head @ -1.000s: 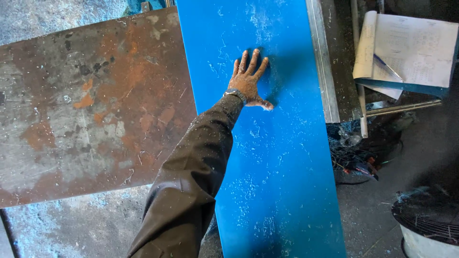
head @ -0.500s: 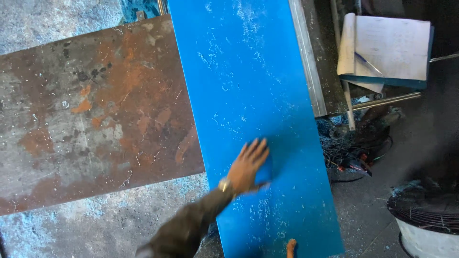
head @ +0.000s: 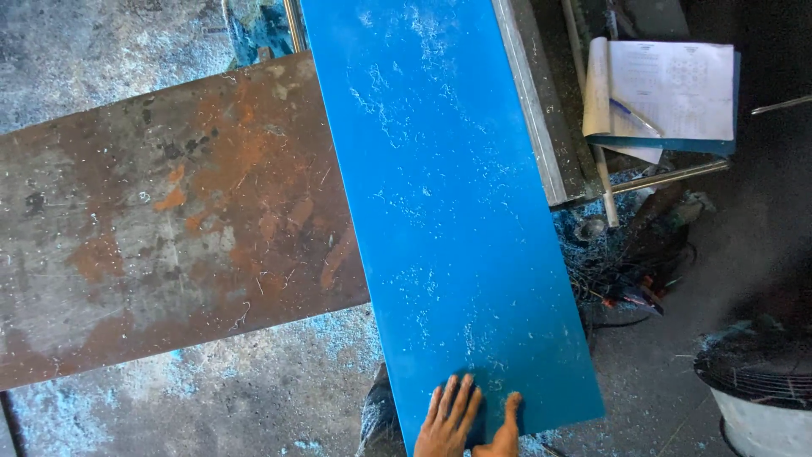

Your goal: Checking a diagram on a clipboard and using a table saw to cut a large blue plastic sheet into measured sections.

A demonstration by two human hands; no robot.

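Concrete flooring, grey and dusted with pale blue shavings [head: 254,406], fills the background as I look down from the head camera. Across it lies a large rusted steel plate [head: 161,220], brown and orange in patches, running from the left edge toward the centre. Over its right end rests a long blue sheet [head: 440,195], smooth and speckled with white chips, extending from the top of the view down to the lower middle at a slight tilt. At the sheet's near end I see one hand [head: 461,419] laid flat on the blue surface, fingers [head: 448,398] spread and extended, thumb out to the right, gripping nothing; I take it for the left hand, though only the fingers and part of the palm show above the bottom edge. I see no other hand. Just right of the sheet runs a pale metal rail [head: 529,101]. Farther right, an open notebook [head: 668,89] with a pen [head: 633,117] on it lies on a stand, a tangle of dark cables [head: 626,271] sits below it, and a white bucket [head: 761,406] occupies the lower right corner.
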